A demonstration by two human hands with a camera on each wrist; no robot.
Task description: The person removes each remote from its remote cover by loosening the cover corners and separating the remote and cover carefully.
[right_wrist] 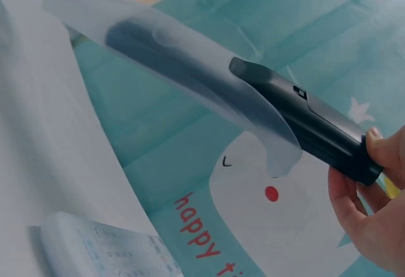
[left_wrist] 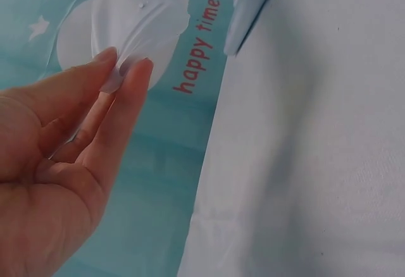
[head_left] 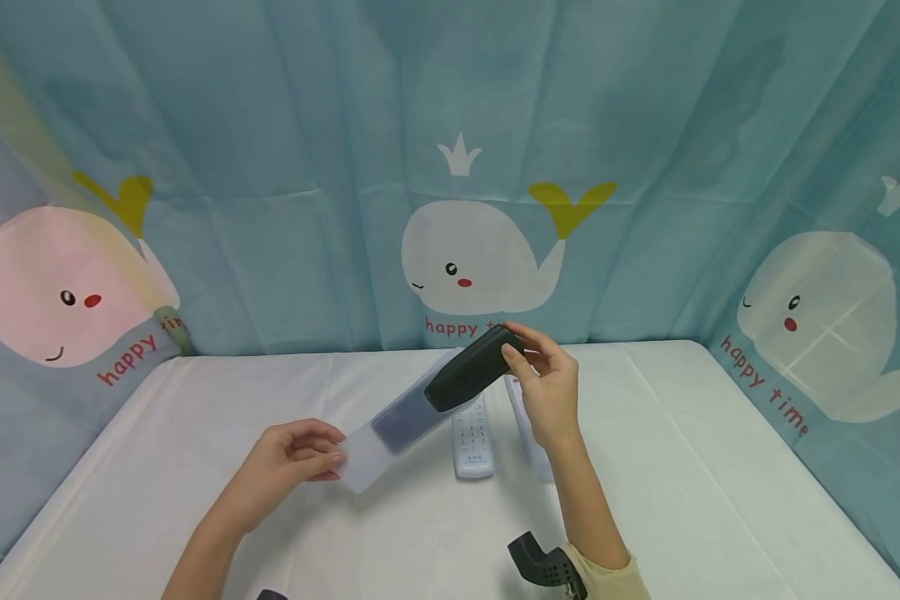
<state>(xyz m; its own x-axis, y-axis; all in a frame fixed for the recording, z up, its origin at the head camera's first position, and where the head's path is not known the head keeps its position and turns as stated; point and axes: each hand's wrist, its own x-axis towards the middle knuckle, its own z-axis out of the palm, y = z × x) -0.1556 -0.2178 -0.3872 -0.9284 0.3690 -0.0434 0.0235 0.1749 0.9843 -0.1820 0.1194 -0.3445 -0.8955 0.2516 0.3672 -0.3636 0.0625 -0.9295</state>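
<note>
A black remote control [head_left: 474, 368] is held tilted above the table, its back with a small latch showing in the right wrist view. My right hand [head_left: 546, 379] grips its upper end between thumb and fingers. The lower part of the remote sits inside a translucent plastic sleeve [head_left: 367, 457], showing dark through the film. My left hand [head_left: 297, 457] pinches the sleeve's far end between thumb and fingertips; in the left wrist view that film [left_wrist: 136, 24] is gathered in creases. The sleeve's mouth [right_wrist: 285, 153] gapes around the remote.
Below the held remote, a white remote [head_left: 472, 442] lies on the white-covered table [head_left: 690, 467]. Another pale remote [head_left: 527, 425] is beside it, partly behind my right forearm. A blue whale-print curtain [head_left: 285, 167] encloses the back and sides. A dark strap [head_left: 543, 567] is near my right sleeve.
</note>
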